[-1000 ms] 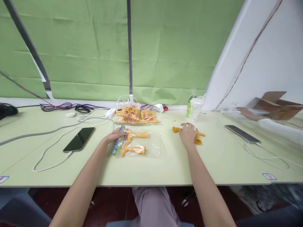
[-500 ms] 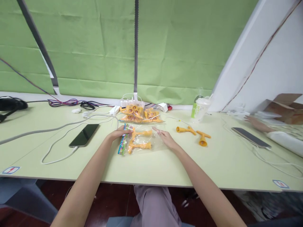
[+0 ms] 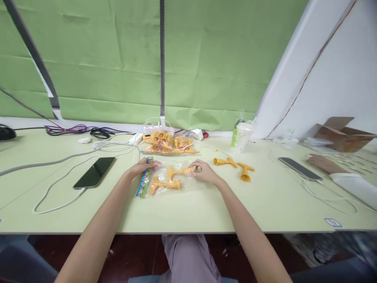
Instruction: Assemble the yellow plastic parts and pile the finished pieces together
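A clear plastic bag point(image 3: 160, 192) with a colourful printed header strip point(image 3: 143, 182) lies on the table in front of me. Two yellow T-shaped plastic pieces with flared ends are in it, an upper one point(image 3: 176, 171) and a lower one point(image 3: 167, 184). My left hand point(image 3: 143, 166) grips the bag at its header end, thumb and fingers closed. At the other end, my right hand point(image 3: 203, 171) has its fingers pinched on the flared end of the upper piece; whether through the plastic or inside it, I cannot tell. Two loose yellow pieces point(image 3: 245, 172) lie right of that hand.
Filled bags of yellow pieces point(image 3: 159, 142) are piled at the back beside a power strip and cables. A phone point(image 3: 94, 173) lies left, another phone point(image 3: 299, 169) right. A lidded cup point(image 3: 243, 137) stands back right. Another person's hand point(image 3: 321, 162) rests near a cardboard box point(image 3: 343, 135).
My right hand has gone from lying stretched on the bag to pinching the upper piece's end. That piece has shifted right of the lower one. The view has turned slightly right.
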The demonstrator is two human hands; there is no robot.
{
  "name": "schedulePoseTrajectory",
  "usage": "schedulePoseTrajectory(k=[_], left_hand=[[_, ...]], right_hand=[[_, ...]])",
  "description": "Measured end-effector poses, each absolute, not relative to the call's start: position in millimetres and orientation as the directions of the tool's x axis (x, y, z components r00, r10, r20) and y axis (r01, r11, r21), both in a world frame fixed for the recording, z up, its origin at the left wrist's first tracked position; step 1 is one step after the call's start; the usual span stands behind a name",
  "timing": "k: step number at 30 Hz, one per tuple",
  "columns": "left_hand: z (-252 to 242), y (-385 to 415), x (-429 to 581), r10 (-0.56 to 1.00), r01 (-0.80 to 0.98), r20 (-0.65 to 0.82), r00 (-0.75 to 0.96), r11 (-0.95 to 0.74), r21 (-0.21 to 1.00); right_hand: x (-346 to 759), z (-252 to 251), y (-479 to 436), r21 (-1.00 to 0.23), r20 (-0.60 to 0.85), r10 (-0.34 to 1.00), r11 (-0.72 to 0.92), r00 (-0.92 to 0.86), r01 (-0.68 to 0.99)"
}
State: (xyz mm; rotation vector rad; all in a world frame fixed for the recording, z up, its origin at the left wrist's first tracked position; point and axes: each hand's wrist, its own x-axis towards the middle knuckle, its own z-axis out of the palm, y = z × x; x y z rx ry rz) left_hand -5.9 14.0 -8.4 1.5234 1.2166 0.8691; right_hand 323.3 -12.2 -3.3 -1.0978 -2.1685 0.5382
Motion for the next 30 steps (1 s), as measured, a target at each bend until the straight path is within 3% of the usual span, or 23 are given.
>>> schedulePoseTrajectory(k=[7,11,14,17,20,22,26,30], left_hand=[[-1.5,6.5,-17.7,0.984,0.231,-0.026,0.179,-0.017,0.973],[-0.2,5.6,-25.1,0.983,0.263,-0.017,0.181,-0.032,0.964],[-2.3,7.8,-25.8,0.986,0.273,-0.015,0.167,-0.032,0.961],[-4.7,9.6,-20.5,0.982,0.246,0.003,0.187,-0.049,0.968],[-5.4,9.6,-11.8,0.984,0.196,0.015,0.179,-0.05,0.979],[-4.7,9.0,-5.9,0.992,0.182,0.003,0.128,-0.027,0.983],[-2.8,8.2,6.4,1.0,0.192,-0.018,0.01,0.016,0.981],[-4.8,7.4,21.1,0.999,0.19,-0.019,0.041,0.011,0.982]], right_hand=[[409.3,16.5,-12.3,-0.603,0.315,0.946,0.258,-0.071,0.755],[440.3,11.0,-16.4,-0.436,0.28,0.952,0.016,0.119,0.9],[437.0,17.3,-21.5,-0.289,0.451,0.873,-0.052,0.183,0.956],[406.1,24.4,-22.3,-0.288,0.583,0.81,0.124,0.071,0.95],[358.8,16.6,-20.4,-0.446,0.344,0.898,0.415,-0.276,0.793],[328.4,3.2,-20.0,-0.537,0.251,0.848,0.524,-0.467,0.662],[286.4,-19.9,-23.0,-0.618,0.335,0.767,0.617,-0.548,0.486],[266.0,-22.4,-29.2,-0.602,0.332,0.735,0.648,-0.591,0.468]])
